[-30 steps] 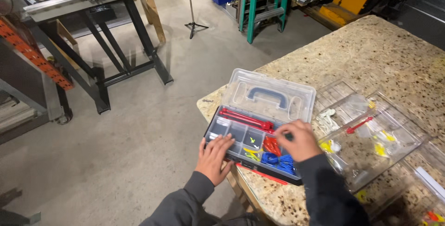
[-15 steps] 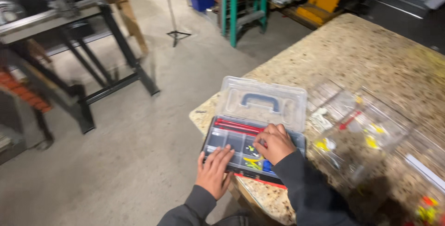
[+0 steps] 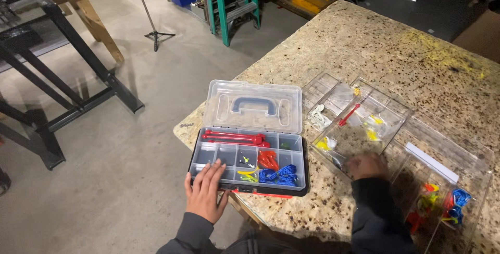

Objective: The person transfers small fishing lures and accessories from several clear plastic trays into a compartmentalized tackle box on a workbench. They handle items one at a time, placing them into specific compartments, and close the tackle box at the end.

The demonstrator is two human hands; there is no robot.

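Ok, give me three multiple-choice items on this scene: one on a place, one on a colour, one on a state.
1. Where does the left hand rest?
A. On the front edge of the organizer case
B. On the green ladder
C. On the floor

2. What colour are the coiled cords in the case's front right compartment?
A. Yellow
B. Blue
C. White

3. How is the case lid?
A. Shut
B. Removed
C. Open, standing up

Answers: 1 A, its fingers lie over the front left compartments. 2 B, the coils are plainly blue. 3 C, the clear lid with its blue handle stands behind the tray.
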